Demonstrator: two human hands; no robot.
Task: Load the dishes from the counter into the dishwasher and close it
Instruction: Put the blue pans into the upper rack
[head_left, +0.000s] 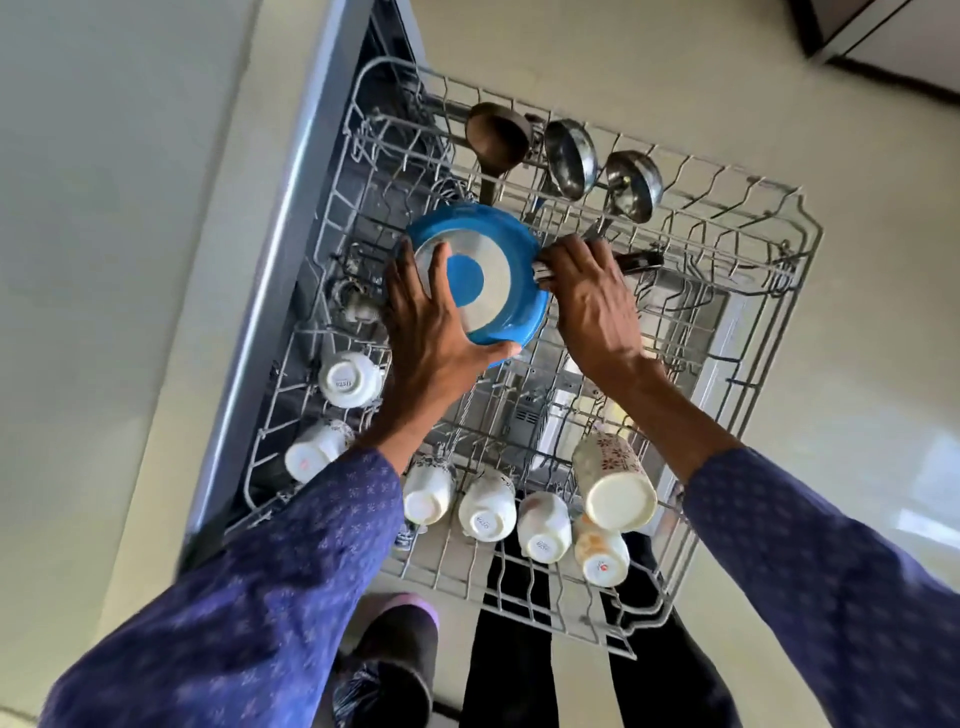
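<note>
Upper rack (748, 218) pulled out, cups along near and left edges. Blue pan (480, 273) upside down mid-rack, handle (636, 260) running right. Left hand (436, 317) spread flat on pan base, fingers relaxed; right hand (587, 291) wraps handle root. Seating turns on handle axis; right hand steers.

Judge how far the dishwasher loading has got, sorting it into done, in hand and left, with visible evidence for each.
Done: upturned cups and three ladles already sit in the pulled-out rack. In hand: the blue pan is being set bottom-up in the rack, the left hand spread on its base and the right hand gripping its handle. Left: release the pan, push the rack in and close the dishwasher; the counter is out of view, so remaining dishes cannot be judged.
</note>
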